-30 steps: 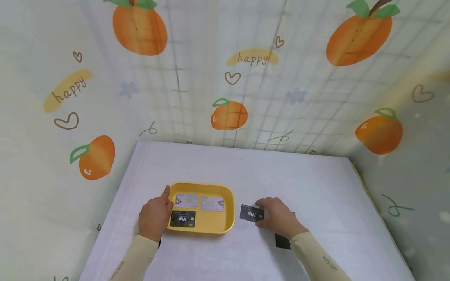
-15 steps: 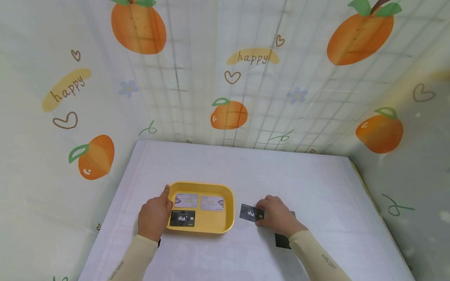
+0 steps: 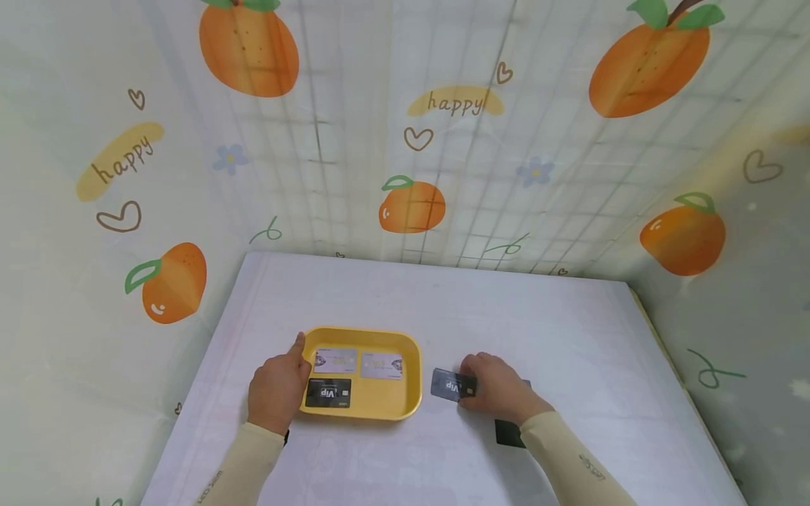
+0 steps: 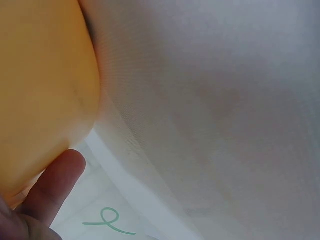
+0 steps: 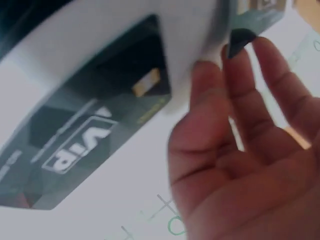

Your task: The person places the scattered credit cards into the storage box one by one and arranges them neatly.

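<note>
In the head view my left hand [image 3: 276,393] grips the left side of a yellow tray [image 3: 414,383], one finger along its upper left corner. That finger meets the tray's outer wall in the left wrist view. Inside the tray lie two pale cards [image 3: 335,361] [image 3: 382,366] side by side and a black VIP card [image 3: 328,393] below them. To the tray's right, my right hand [image 3: 503,388] pinches another black VIP card [image 3: 446,384] by its right end. The right wrist view shows the fingertips on a corner of this held card [image 5: 242,42].
Under the right forearm a dark card [image 3: 509,433] lies partly hidden on the white table [image 3: 405,464]. A second dark edge [image 3: 527,384] shows behind that hand. One VIP card [image 5: 75,135] looms large in the right wrist view. Fruit-print cloth [image 3: 481,211] surrounds the table.
My right fingers have drawn slightly closer together on the held card, whose face now looks lighter. The left hand and the tray stay in place.
</note>
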Tool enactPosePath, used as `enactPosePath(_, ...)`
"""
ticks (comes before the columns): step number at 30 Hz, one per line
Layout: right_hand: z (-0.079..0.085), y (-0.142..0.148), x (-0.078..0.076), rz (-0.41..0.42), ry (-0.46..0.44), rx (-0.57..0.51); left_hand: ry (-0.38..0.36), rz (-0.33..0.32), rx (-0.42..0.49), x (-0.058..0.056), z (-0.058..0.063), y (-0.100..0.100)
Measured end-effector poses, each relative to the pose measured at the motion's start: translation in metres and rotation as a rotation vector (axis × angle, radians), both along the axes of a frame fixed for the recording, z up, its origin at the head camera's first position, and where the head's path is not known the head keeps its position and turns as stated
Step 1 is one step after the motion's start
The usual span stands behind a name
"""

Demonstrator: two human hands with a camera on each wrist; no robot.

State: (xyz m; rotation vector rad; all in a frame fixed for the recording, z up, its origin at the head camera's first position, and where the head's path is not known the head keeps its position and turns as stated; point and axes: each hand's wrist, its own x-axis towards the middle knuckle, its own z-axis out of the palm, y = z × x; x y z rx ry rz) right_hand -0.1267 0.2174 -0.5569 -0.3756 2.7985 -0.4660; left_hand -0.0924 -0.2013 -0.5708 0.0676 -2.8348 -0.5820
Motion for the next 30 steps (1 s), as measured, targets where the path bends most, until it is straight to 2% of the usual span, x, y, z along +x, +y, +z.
enactPosePath(10, -0.004, 0.001, 0.008, 0.013, 0.075, -0.037, -0.022, -0.001, 0.008, 0.003, 0.003, -0.002)
enactPosePath(16, 0.001, 0.000, 0.011, 0.030, 0.086, -0.061, -0.024, -0.009, 0.010, 0.003, 0.001, -0.004)
enactPosePath(23, 0.022, -0.001, 0.008, 0.065, 0.096, -0.048, 0.012, -0.021, 0.011, -0.001, -0.006, -0.008)
enactPosePath(30, 0.059, -0.005, 0.004, 0.076, 0.220, -0.049, 0.042, -0.033, 0.007, -0.004, -0.007, -0.010)
